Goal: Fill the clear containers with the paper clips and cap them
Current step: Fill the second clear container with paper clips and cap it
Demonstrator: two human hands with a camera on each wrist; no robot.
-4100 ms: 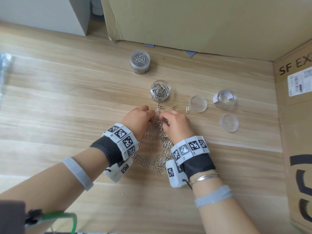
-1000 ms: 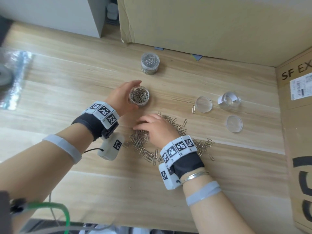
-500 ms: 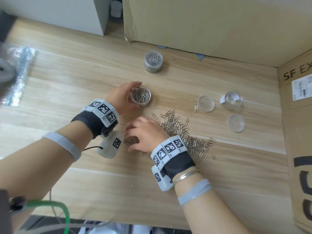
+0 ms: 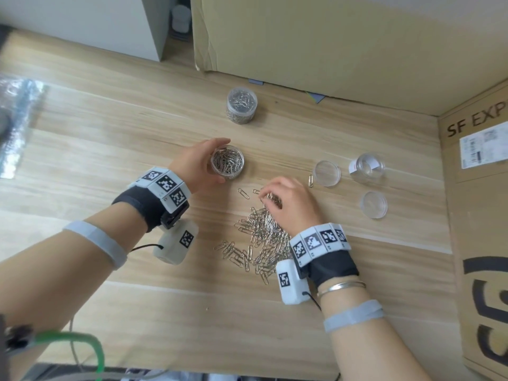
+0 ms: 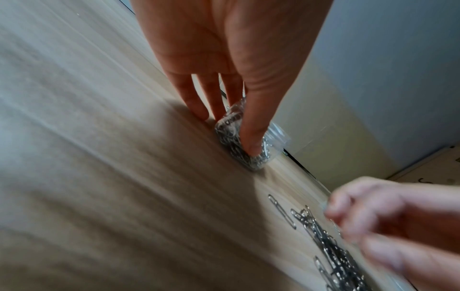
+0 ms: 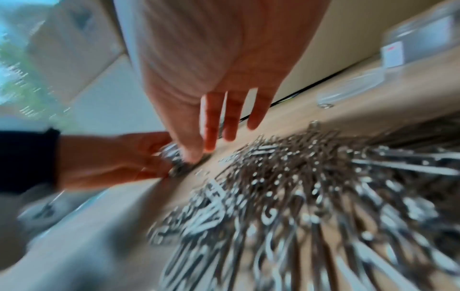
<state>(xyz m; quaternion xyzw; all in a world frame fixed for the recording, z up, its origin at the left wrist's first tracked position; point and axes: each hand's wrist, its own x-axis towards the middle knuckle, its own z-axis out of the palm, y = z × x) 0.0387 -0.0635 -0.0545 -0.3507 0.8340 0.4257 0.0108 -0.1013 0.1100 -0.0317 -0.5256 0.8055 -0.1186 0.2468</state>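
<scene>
head view, left hand (image 4: 196, 167): thumb and fingers curl round the open container (image 4: 227, 161), which stands uncapped on the wooden table (image 4: 110, 149) and is nearly full of clips.
head view, right hand (image 4: 291, 204): just right of the open container and nearer the person; fingertips drawn together, pinching a small bunch of clips at the far edge of the paper clip pile (image 4: 261, 243).
head view, capped container (image 4: 242, 105): full, beyond the open container, near the cardboard wall (image 4: 330, 45).
head view, empty container (image 4: 367, 167): well to the right of the open container, white label on its side; two clear lids (image 4: 327, 173) lie by it, one to its left, one nearer the person.
left wrist view, left hand (image 5: 224, 59): thumb pressed on the near side of the open container (image 5: 248, 145), fingers behind it; right hand (image 5: 388, 216) blurred, fingers bunched over the clips.
right wrist view, right hand (image 6: 211, 69): heavily blurred; thumb and forefinger meet, other fingers straight; whether clips are between them cannot be told here. paper clip pile (image 6: 311, 206) spreads below; left hand (image 6: 112, 157) grips the container beyond.
</scene>
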